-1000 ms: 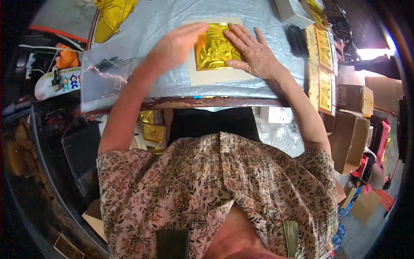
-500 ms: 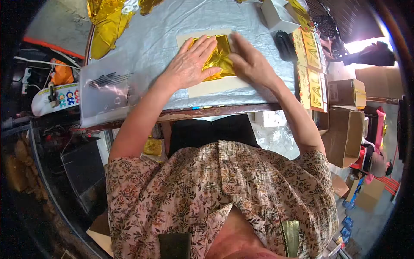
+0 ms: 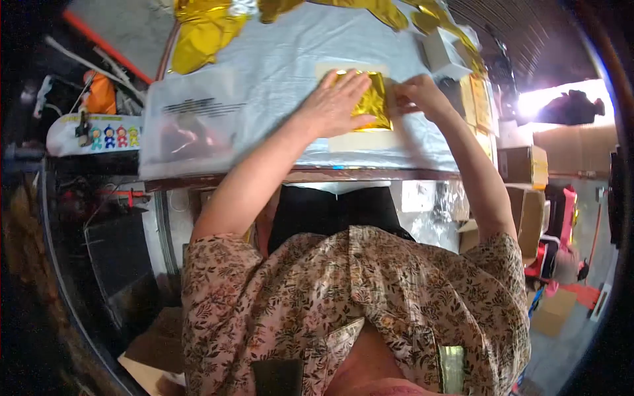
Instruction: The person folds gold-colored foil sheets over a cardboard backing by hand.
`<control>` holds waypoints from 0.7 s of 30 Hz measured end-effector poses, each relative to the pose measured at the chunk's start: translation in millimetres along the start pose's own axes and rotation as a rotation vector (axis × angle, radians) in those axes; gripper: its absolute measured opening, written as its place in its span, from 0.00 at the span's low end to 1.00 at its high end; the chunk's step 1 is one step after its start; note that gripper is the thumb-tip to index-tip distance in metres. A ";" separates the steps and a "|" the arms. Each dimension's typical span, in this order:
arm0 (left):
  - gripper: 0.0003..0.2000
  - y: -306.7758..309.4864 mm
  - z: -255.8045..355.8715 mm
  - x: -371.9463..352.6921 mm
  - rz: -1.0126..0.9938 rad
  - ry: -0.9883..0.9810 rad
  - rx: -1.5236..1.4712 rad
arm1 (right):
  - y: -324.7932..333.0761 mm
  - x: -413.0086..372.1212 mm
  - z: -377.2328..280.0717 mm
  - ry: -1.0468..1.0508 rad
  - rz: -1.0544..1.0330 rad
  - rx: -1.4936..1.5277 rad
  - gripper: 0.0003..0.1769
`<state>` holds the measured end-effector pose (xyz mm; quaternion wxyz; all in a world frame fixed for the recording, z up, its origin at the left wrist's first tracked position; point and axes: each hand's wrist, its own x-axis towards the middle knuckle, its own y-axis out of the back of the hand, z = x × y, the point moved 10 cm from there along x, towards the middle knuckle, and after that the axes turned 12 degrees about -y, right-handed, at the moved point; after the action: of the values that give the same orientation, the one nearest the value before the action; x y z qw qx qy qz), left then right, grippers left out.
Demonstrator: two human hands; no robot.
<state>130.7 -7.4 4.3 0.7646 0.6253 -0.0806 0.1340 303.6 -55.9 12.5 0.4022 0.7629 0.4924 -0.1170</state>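
Observation:
A folded gold foil sheet [image 3: 376, 99] lies on a cream-coloured flat sheet [image 3: 360, 142] near the front of the table. My left hand [image 3: 335, 105] rests flat on the foil's left part, fingers stretched out, covering some of it. Just beyond the foil's right edge is my right hand [image 3: 422, 97], raised a little and smeared by motion. Its fingers look bent, and whether anything is between them does not show.
The table [image 3: 274, 63] has a silvery-blue cover. A clear plastic bag [image 3: 191, 129] lies at its left front. Gold foil balloons [image 3: 205, 36] lie along the back. A white box [image 3: 446, 56] and yellow packets [image 3: 479, 105] stand on the right; cardboard boxes [image 3: 522, 165] are beyond.
The view has swung, shifting the table rightward in the picture. My right hand has moved off the foil's right edge, outward to the right; my left hand still lies on the foil.

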 end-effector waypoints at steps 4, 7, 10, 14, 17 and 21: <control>0.45 9.6 2.1 -2.3 -0.001 -0.013 0.023 | -5.4 1.6 7.5 -0.051 -0.120 0.010 0.18; 0.44 6.1 2.7 -2.5 -0.034 -0.004 0.012 | -17.2 -5.6 7.0 -0.017 -0.227 0.008 0.22; 0.45 8.0 3.1 -2.3 0.072 -0.021 -0.012 | -24.5 -12.7 9.2 -0.061 -0.208 0.126 0.14; 0.43 10.1 3.1 -2.2 0.020 -0.004 -0.012 | -25.2 12.7 28.4 -0.005 -0.187 0.193 0.10; 0.41 20.3 -1.5 -1.2 0.095 -0.020 -0.198 | -29.9 -4.4 22.8 -0.023 -0.201 0.349 0.09; 0.19 87.4 -63.0 -17.0 0.319 0.322 -0.323 | -27.4 26.3 53.8 -0.039 -0.252 0.442 0.08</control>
<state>85.0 68.4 68.1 0.8266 0.4454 -0.0758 0.3356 305.0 -72.6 -51.2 0.2172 0.7625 0.5383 -0.2857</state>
